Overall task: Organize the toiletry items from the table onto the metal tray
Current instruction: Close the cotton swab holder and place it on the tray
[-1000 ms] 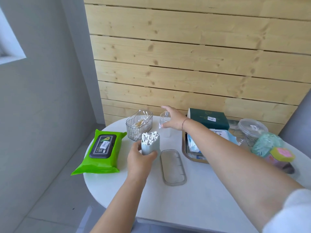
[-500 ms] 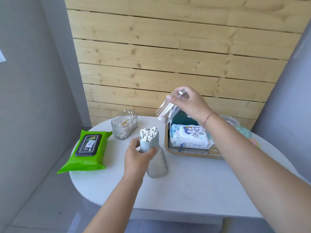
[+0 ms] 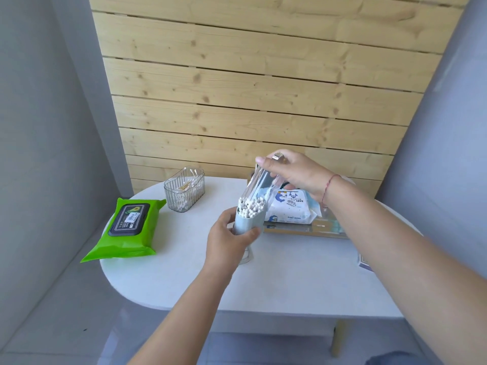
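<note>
Green plastic wraps the pack of wet wipes (image 3: 126, 229), which is laid flat at the table's nine o'clock edge, its black flip lid turned upward and one corner overhanging the white tabletop (image 3: 290, 275). Toward eleven o'clock from the table's middle, a clear ribbed holder (image 3: 184, 189) is stood upright with cotton swabs seen inside. At the centre, a pale grey-blue swab container (image 3: 246, 223) is gripped by the left hand (image 3: 226, 241), fingers and thumb closed around its lower body; white swab tips (image 3: 250, 205) are packed at its open top. It is held above a grey oblong lid or dish, mostly hidden beneath the hand. A clear plastic cover (image 3: 259, 184) is pinched at its upper end by the closed right hand (image 3: 292, 172), tilted so that its open mouth is brought down at the swab tips; whether it is touching them cannot be told. A red string is worn on the right wrist. Behind the cover, at about one o'clock, a white and blue pack of baby wipes (image 3: 292, 208) is lying in the metal tray (image 3: 303, 230), whose reflective front rim is seen just past the left hand. At three o'clock, a small purple-edged object is partly hidden by the right forearm. Pale wooden slats are seen behind the table.
</note>
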`<state>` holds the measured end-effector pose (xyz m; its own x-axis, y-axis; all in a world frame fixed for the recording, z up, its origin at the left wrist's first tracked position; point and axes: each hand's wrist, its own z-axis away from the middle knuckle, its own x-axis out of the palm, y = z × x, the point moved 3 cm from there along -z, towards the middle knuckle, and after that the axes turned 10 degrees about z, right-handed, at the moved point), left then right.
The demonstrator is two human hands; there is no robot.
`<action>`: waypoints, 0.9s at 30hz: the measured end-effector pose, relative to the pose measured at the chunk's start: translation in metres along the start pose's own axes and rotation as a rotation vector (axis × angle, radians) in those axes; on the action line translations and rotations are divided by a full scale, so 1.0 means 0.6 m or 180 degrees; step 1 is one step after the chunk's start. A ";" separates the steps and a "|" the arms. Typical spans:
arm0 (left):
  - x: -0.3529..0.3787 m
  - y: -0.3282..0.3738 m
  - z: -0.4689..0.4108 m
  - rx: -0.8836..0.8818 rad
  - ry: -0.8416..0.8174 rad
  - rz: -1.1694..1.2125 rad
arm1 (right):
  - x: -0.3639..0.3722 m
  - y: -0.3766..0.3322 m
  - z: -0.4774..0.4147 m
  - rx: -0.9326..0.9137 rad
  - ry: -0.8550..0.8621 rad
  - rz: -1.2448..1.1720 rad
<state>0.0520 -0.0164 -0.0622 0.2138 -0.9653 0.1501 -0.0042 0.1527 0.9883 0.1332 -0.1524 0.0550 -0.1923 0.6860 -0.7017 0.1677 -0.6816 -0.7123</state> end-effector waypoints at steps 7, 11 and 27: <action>-0.001 -0.004 -0.005 0.0198 0.0053 -0.0239 | 0.007 -0.016 -0.003 -0.0165 0.0304 0.0270; -0.002 -0.009 -0.009 0.0226 0.0066 -0.0361 | 0.010 -0.016 -0.005 -0.0105 0.0406 0.0365; 0.008 0.000 0.000 0.0106 0.0077 -0.0098 | 0.025 -0.039 0.036 -0.0394 0.0897 0.1083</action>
<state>0.0530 -0.0212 -0.0615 0.2380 -0.9639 0.1191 -0.0297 0.1153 0.9929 0.1058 -0.1316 0.0617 0.1612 0.4826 -0.8609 0.2934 -0.8563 -0.4251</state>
